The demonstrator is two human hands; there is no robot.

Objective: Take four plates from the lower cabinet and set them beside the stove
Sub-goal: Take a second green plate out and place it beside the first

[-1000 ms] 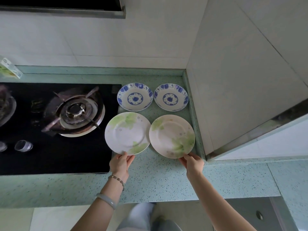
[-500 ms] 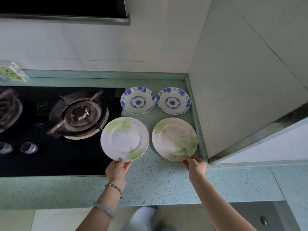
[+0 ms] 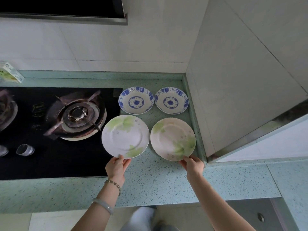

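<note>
Left hand and right hand pinch plates over speckled counter

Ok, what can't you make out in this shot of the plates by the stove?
Head view only.
- Left hand: fingers partly hidden beneath the left plate.
- Left plate touching the stove or lifted: cannot tell from above.
- Second burner: cut off by the left edge.
- Box print: too small.
- Lower cabinet: hidden below the counter.
</note>
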